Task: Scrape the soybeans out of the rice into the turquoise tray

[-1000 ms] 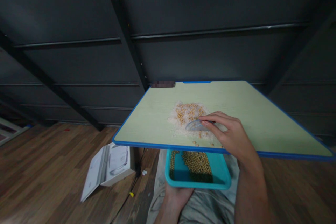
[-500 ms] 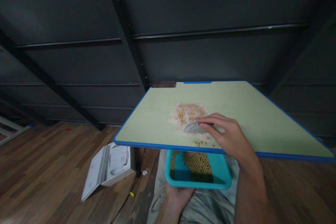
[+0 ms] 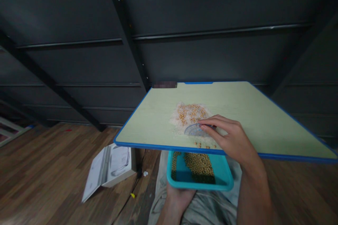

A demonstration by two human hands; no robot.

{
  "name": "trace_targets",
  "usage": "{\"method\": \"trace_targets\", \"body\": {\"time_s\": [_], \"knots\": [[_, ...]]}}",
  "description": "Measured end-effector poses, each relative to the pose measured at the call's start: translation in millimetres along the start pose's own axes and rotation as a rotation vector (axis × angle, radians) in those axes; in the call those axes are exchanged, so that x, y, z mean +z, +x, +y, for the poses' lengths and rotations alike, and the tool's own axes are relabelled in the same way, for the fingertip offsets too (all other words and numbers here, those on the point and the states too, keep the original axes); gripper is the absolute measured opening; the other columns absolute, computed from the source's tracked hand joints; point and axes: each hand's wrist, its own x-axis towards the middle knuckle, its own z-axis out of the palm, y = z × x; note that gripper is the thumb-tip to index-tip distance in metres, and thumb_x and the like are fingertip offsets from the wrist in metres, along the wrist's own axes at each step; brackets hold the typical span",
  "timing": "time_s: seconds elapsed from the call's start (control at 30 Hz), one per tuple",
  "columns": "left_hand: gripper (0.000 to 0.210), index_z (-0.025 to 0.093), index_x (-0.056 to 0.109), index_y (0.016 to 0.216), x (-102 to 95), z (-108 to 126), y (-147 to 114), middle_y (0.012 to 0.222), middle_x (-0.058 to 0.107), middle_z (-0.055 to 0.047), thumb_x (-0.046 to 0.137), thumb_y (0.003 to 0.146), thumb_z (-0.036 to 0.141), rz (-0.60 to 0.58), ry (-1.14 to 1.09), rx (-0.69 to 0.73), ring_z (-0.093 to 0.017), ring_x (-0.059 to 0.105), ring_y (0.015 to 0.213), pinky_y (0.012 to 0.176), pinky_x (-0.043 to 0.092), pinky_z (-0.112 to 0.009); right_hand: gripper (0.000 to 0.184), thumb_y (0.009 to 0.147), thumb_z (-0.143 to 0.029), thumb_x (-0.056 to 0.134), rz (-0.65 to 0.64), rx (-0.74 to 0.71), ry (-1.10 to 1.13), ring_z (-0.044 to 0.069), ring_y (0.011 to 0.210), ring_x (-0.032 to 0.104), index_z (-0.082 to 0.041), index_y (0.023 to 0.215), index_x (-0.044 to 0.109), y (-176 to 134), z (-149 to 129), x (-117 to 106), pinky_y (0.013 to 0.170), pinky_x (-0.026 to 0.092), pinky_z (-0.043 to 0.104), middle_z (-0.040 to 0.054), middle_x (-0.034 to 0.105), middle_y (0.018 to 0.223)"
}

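Pinched in the fingers of my right hand (image 3: 224,132) is a clear half-round protractor (image 3: 194,130), tilted on the table just in front of the pile. Yellow soybeans (image 3: 190,112) lie mixed with white rice grains (image 3: 176,121) behind it. Several loose beans (image 3: 200,145) rest between the protractor and the table's front edge. Below that edge, my left hand (image 3: 179,195) holds a turquoise plastic tray (image 3: 200,185) from underneath; the tray's rim hides its fingers. More soybeans (image 3: 199,167) sit inside, with a bare strip of tray bottom at the left.
The pale green tabletop (image 3: 237,102) has a blue edge. A dark panelled wall (image 3: 211,56) stands behind it. On the wooden floor (image 3: 52,168) at the left lie an opened white box (image 3: 120,161) and a black cable (image 3: 126,200).
The protractor has shifted slightly to the left and stands more visible. Fewer loose beans show near the front edge. My left hand and the tray have hardly moved.
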Motion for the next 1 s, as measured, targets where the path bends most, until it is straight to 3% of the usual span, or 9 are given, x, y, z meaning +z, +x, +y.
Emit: {"method": "trace_targets", "body": {"time_s": [0.17,0.4,0.63,1.0], "knots": [[0.044,0.025,0.063,0.128,-7.8,0,1,0.123,0.076,-0.005,0.048,0.089,0.039,0.015,0.004,0.002,-0.029,0.062,0.125,0.118,0.034,-0.054,0.017,0.093,-0.019,0.064,0.044,0.002,-0.042,0.018,0.096,0.069,-0.027,0.104,0.075,2,5,2,0.087,0.052,0.035,0.0002,0.076,0.102],[0.041,0.028,0.065,0.125,8.9,0,0,0.124,0.075,-0.003,0.052,0.087,0.037,-0.029,-0.004,0.005,-0.025,0.056,0.132,0.118,0.035,-0.047,0.02,0.094,-0.017,0.063,-0.008,-0.008,-0.028,0.019,0.097,0.068,-0.027,0.106,0.075,3,5,7,0.091,0.052,0.038,0.0008,0.076,0.104],[0.039,0.026,0.066,0.122,16.9,0,-3,0.118,0.077,-0.007,0.05,0.088,0.036,-0.004,0.082,0.008,-0.028,0.057,0.131,0.115,0.038,-0.055,0.021,0.094,-0.018,0.064,-0.071,-0.045,-0.017,0.016,0.097,0.068,-0.029,0.107,0.075,3,1,8,0.089,0.052,0.034,-0.0016,0.076,0.103],[0.041,0.028,0.065,0.126,5.4,-1,3,0.127,0.074,-0.004,0.043,0.093,0.037,-0.082,0.016,0.005,-0.024,0.055,0.134,0.119,0.033,-0.051,0.022,0.093,-0.017,0.065,-0.092,-0.038,0.001,0.016,0.096,0.069,-0.029,0.108,0.075,2,-1,8,0.088,0.053,0.033,-0.0018,0.076,0.102]]}}
